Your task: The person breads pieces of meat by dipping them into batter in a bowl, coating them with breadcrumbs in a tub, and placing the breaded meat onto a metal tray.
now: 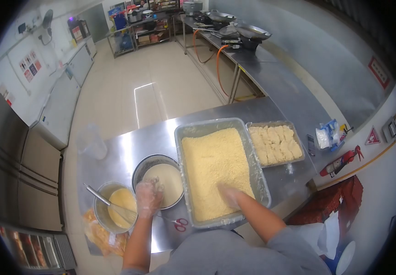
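A large grey tub [177,160] full of yellow crumbs [211,167] stands on the steel table. My right hand [230,196] is in the crumbs near the tub's lower right, its fingers blurred and partly buried. My left hand [150,196], in a clear glove, is over the left edge of a round pan [139,170] of pale batter [168,176]; its fingers are bent and coated, and what they hold, if anything, cannot be made out. Left of it, a metal pot [98,208] holds yellow liquid and a whisk [96,194]. A tray [284,162] of coated pieces sits right of the tub.
Red-handled scissors [180,224] lie between pan and tub. A plastic bag of orange food [98,233] is under the pot. A clear pitcher [93,145] stands at the left edge. Woks [253,32] and orange hoses are on the far counter; a fire extinguisher [340,162] is at right.
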Action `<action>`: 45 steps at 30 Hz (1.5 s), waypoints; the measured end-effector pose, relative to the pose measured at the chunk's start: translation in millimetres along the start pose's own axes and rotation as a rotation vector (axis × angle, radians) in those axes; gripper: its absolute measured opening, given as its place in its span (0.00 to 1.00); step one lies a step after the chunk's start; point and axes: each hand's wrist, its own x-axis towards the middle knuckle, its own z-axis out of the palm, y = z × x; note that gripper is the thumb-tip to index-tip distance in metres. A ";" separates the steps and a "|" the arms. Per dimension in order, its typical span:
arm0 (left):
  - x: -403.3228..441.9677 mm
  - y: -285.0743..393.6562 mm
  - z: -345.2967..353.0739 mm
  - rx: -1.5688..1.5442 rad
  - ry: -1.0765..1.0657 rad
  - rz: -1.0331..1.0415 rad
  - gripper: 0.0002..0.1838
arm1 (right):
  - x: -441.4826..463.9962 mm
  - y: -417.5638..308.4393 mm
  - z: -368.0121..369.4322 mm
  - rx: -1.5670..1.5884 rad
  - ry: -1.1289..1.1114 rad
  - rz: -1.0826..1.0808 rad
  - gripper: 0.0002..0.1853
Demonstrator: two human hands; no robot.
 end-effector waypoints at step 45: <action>-7.4 1.1 7.7 -0.033 0.008 -0.039 0.15 | 57.4 -107.1 20.4 -1.415 0.481 -0.660 0.40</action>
